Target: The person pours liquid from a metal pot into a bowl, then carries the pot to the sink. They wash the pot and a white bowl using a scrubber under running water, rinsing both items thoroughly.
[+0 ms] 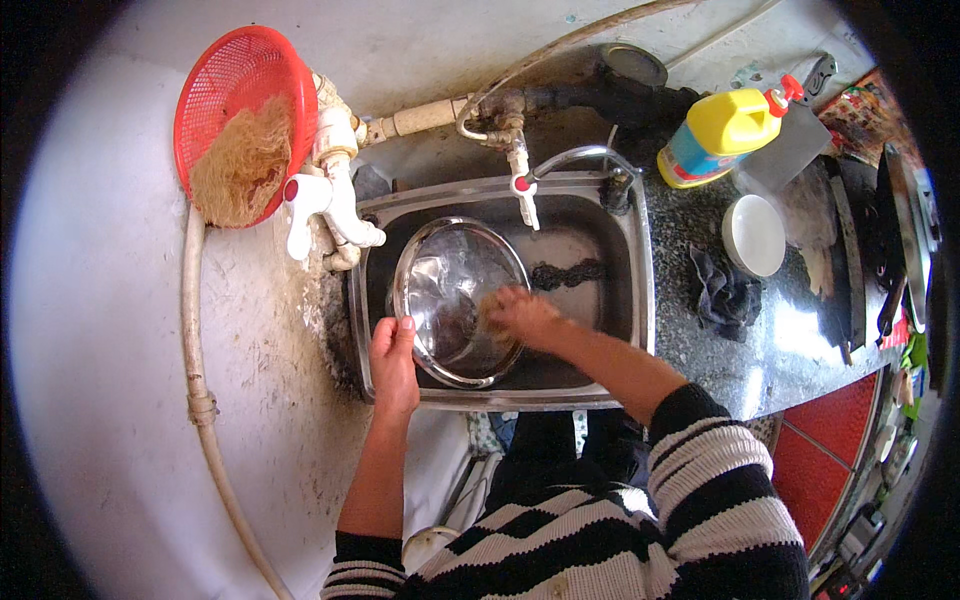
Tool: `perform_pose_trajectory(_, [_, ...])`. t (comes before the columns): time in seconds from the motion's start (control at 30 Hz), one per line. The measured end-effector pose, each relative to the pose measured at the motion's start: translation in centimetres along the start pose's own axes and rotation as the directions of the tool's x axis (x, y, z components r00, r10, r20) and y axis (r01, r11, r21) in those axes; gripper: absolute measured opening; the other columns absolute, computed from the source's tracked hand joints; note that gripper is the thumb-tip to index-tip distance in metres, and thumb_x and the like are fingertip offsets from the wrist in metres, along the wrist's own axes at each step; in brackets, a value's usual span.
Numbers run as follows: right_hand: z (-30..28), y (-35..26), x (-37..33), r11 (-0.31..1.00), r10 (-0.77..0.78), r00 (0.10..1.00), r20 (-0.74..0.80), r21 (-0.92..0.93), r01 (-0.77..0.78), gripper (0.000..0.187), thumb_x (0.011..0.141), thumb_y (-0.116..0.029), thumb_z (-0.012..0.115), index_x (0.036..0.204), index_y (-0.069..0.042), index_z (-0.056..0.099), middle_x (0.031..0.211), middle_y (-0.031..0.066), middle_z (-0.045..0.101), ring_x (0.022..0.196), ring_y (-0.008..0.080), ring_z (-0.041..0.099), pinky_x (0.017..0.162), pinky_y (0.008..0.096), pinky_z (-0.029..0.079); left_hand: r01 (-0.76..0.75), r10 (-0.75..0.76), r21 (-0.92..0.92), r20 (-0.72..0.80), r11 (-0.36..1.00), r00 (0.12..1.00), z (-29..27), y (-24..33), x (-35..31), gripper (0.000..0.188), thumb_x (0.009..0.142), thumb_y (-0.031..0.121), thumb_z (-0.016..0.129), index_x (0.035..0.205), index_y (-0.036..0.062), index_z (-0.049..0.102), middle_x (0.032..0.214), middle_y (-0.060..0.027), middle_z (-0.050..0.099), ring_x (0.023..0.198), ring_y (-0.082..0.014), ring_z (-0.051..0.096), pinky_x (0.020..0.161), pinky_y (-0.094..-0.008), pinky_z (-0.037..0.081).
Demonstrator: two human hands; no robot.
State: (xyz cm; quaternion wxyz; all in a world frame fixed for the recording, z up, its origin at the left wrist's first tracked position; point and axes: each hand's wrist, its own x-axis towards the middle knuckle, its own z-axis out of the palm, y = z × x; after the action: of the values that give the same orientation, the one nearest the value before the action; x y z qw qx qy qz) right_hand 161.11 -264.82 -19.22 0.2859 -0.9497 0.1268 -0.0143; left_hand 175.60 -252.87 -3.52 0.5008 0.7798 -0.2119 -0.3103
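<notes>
A round, shiny steel basin (pixel 468 262) leans tilted inside the sink, its open side facing me. My left hand (pixel 395 362) grips its lower left rim, thumb over the edge. Inside the basin, at its right side, my right hand (pixel 525 318) presses a small tan scrubber against the wall. That hand is slightly blurred and its fingers hide most of the scrubber. Both sit within the steel sink (pixel 643 330). Above the basin's right edge hangs a white tap (pixel 524 190).
On the wall at left, a red plastic basket (pixel 190 130) holds brown fibre beside a second white tap (pixel 340 205). Right of the sink, the dark stone counter (pixel 670 250) carries a yellow bottle (pixel 725 130), a white bowl (pixel 754 236) and a dark cloth (pixel 728 295).
</notes>
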Motion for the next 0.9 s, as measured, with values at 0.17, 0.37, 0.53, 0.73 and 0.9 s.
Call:
perform_pose_trajectory(0.17, [-3.0,2.8,-0.4,0.956,0.211,0.919,-0.333,-0.128,-0.265,0.035,0.071,-0.011,0.057,0.106,-0.014,0.058,0.111,0.0088,0.051,0.103,0.0296,0.048,0.088,0.0379,0.043,-0.099,0.097,0.177,0.023,0.979,0.995,0.4,2.4,-0.8,0.022,0.087,0.018,0.057,0.073,0.0052,0.045,0.067,0.0049,0.039,0.062,-0.0045,0.033,0.053,-0.0216,0.030])
perform_pose_trajectory(0.37, [-2.8,2.8,-3.6,0.857,0.516,0.750,-0.414,0.270,-0.440,0.037,0.073,-0.006,0.052,0.109,-0.011,0.056,0.112,0.0152,0.051,0.105,0.0325,0.049,0.086,0.0379,0.043,-0.263,0.261,0.502,0.076,0.824,0.962,1.2,5.7,-3.3,0.026,0.081,0.017,0.063,0.070,0.0019,0.045,0.058,-0.0082,0.046,0.053,-0.0181,0.044,0.050,-0.0330,0.037])
perform_pose_trajectory(0.53, [-6.4,-0.6,-5.0,0.851,0.524,0.689,-0.501,0.333,-0.405,0.034,0.076,-0.019,0.061,0.105,-0.004,0.053,0.097,0.0178,0.057,0.091,0.0336,0.055,0.079,0.0422,0.044,-0.410,0.409,0.655,0.165,0.635,0.897,0.6,2.2,-4.5,0.020,0.080,0.013,0.061,0.075,-0.0005,0.047,0.073,-0.0154,0.051,0.065,-0.0332,0.050,0.058,-0.0395,0.040])
perform_pose_trajectory(0.73, [-17.6,-5.5,-3.1,0.842,0.519,0.548,-0.656,0.502,-0.197,0.031,0.077,-0.026,0.062,0.093,-0.001,0.052,0.085,0.0177,0.057,0.082,0.0345,0.057,0.071,0.0407,0.045,-0.449,0.505,0.766,0.189,0.461,0.842,0.5,0.9,-5.0,0.017,0.081,0.012,0.060,0.075,0.0002,0.048,0.074,-0.0159,0.051,0.067,-0.0349,0.050,0.060,-0.0421,0.040])
perform_pose_trajectory(0.9, [-20.5,-3.1,-1.4,0.941,0.339,0.632,-0.697,0.242,-0.238,0.021,0.078,-0.022,0.061,0.080,-0.004,0.051,0.073,0.0145,0.059,0.068,0.0328,0.059,0.063,0.0413,0.047,-0.446,0.545,0.738,0.126,0.507,0.829,0.8,1.6,-4.8,0.022,0.081,0.015,0.060,0.073,-0.0002,0.047,0.071,-0.0163,0.050,0.065,-0.0342,0.049,0.059,-0.0401,0.039])
